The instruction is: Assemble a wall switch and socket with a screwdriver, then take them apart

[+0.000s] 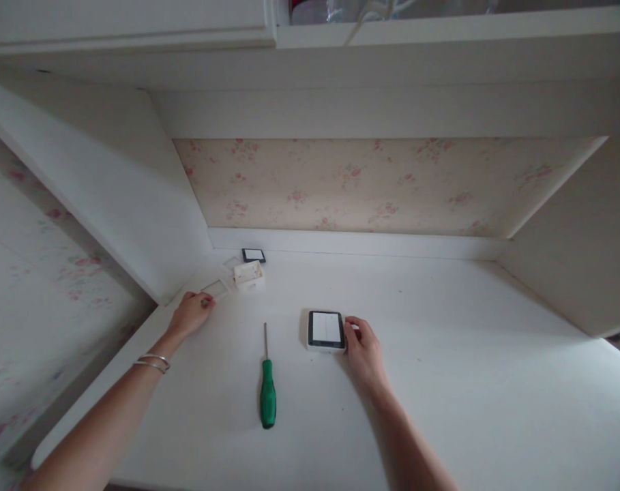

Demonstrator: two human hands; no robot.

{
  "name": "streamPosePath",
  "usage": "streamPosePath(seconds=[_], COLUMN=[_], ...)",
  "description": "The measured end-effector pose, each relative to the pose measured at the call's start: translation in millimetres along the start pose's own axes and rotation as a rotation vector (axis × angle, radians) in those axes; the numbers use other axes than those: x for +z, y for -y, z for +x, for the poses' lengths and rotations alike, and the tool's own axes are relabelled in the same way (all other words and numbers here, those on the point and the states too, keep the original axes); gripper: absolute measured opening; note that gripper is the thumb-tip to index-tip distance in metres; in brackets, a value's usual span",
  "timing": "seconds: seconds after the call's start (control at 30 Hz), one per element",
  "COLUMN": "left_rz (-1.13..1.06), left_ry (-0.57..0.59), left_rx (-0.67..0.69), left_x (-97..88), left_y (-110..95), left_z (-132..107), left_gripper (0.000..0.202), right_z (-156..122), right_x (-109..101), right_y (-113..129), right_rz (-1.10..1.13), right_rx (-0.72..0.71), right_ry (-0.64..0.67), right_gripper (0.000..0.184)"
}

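My right hand (pixel 363 349) pinches the right edge of a square wall switch (pixel 326 330) with a dark frame and white rockers, lying flat on the white desk (pixel 443 382). My left hand (pixel 191 312) reaches to the back left, its fingers curled and touching a thin clear square frame (pixel 215 289). A green-handled screwdriver (pixel 267 389) lies between my arms, its blade pointing away from me.
A white mounting box (pixel 249 275) and a small dark-framed plate (pixel 253 255) sit near the back left corner. White side panels close in the desk on both sides, with flowered wallpaper behind and cupboards overhead.
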State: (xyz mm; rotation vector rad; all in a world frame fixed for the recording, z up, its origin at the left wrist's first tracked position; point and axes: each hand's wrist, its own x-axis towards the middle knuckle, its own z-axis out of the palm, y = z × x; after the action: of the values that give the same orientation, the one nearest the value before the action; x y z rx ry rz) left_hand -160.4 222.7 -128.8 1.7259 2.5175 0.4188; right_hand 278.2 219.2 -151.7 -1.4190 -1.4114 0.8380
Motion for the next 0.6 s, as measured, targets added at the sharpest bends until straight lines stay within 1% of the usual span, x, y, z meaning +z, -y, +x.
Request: streamPosePath(seconds=[0.1,0.2,0.27,0.33,0.4,0.43,0.5,0.6], left_rz=[-0.019,-0.108,-0.237,-0.348,-0.438,-0.49,-0.59,-0.671], left_ry=[-0.055,-0.159,-0.219,-0.227,-0.189,-0.145,-0.018,0.184], left_rx=[0.037,0.058,0.089,0.127,0.195,0.237,0.295,0.383], left_x=[-3.1,-8.1,-13.0,-18.4,-22.6,-23.6,-22.5,-13.2], left_y=[1.5,-5.1,-18.6,-41.0,-71.3,-88.2,-122.9,-168.4], left_z=[-8.6,-23.2,-36.1,-51.0,-67.7,-76.5,-93.6,-113.3], left_gripper=[0.034,0.034,0.033,0.031,0.029,0.027,0.026,0.023], right_z=[-0.2,0.2,0.6,0.8,0.7,0.5,-0.1,-1.4], right_x=[-0.7,-0.4,0.6,1.7,2.4,2.4,1.5,-1.1], right_y=[0.3,0.3,-0.1,-0.6,-0.5,-0.3,0.8,3.3], right_rz=[0.008,0.01,0.016,0.032,0.056,0.071,0.102,0.127], right_rx=[-0.007,-0.01,-0.007,0.007,0.025,0.034,0.051,0.071], right_ry=[-0.002,-0.001,0.001,0.005,0.008,0.007,-0.006,-0.023], right_gripper=[0.038,0.038,0.038,0.038,0.038,0.038,0.038,0.039])
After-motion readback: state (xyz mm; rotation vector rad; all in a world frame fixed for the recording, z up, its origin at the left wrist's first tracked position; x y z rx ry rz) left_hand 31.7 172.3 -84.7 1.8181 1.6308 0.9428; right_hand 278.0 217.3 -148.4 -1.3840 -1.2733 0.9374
